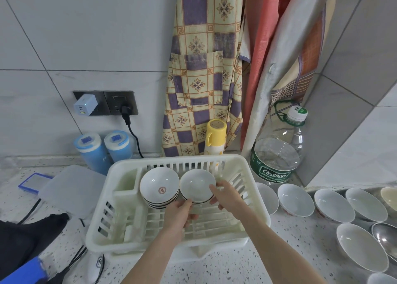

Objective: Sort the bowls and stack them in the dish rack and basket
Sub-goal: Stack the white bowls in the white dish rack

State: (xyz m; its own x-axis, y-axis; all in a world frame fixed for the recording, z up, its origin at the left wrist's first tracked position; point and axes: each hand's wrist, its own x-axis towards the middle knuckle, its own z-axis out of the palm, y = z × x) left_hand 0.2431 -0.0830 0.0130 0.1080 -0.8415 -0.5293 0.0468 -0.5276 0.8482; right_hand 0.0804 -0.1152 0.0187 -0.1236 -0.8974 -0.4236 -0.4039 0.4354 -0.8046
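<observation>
In the white dish rack (150, 238), both hands hold a small white bowl (196, 185) w/ dark rim: left hand (179, 214) pinches its near edge, right hand (227, 194) fingers curl on its right rim. Just left, touching: stack of bowls (159, 187). More bowls (334, 205) on counter, right of rack.

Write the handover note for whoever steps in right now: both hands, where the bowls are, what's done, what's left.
Left hand: grips the near rim of the plain bowl stack.
Right hand: holds that stack's right rim.
Both are setting it into the dish rack, beside the red-emblem bowl stack.
Done: two small stacks in the rack.
Left: the loose bowls on the counter to the right are still unsorted. No basket can be identified in view.
</observation>
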